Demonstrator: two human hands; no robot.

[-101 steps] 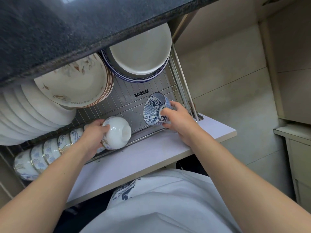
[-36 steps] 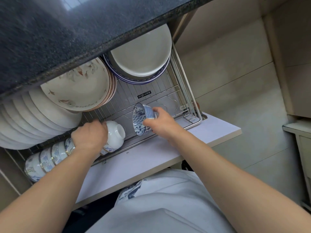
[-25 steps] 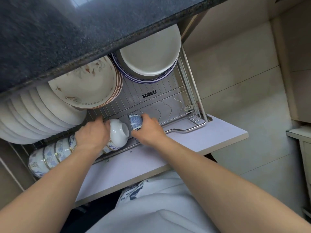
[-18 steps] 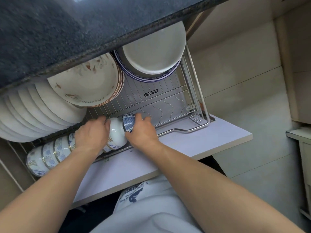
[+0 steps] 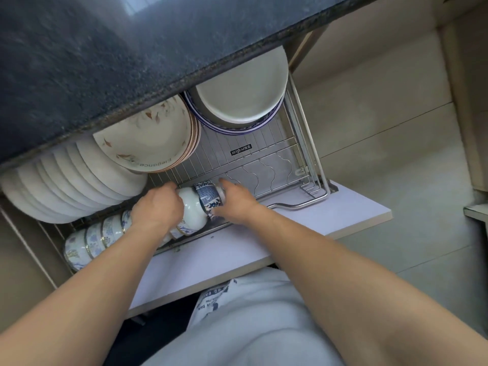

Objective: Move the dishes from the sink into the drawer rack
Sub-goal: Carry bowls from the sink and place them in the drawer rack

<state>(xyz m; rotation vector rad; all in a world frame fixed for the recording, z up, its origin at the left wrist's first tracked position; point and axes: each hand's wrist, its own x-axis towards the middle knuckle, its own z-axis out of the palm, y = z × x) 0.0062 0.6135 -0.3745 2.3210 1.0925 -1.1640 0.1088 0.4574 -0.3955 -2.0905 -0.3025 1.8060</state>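
- Glazed white porcelain bowl with a gold-and-blue rim (image 5: 191, 210) sits on its side under my left hand (image 5: 155, 207), whose fingers curl over it and grip it at the end of the row of patterned bowls (image 5: 97, 239) in the steel wire drawer rack (image 5: 266, 159).
- Blue-and-white patterned ceramic bowl (image 5: 208, 198) lies just right of those fingers, touching the white bowl; my right hand (image 5: 235, 204) clasps it, thumb low, fingertips over the top.
- Judging from this, I am nesting the blue bowl against the white one in the front channel.
- Risk: pushing too hard could knock rim against rim and chip the glaze.
- Risk: letting go before the bowl seats between the wires could let it roll toward the bare slots right of my right fingers.
- Stacked white plates (image 5: 74, 180) stand beyond my left knuckles; a careless lift could clip them.
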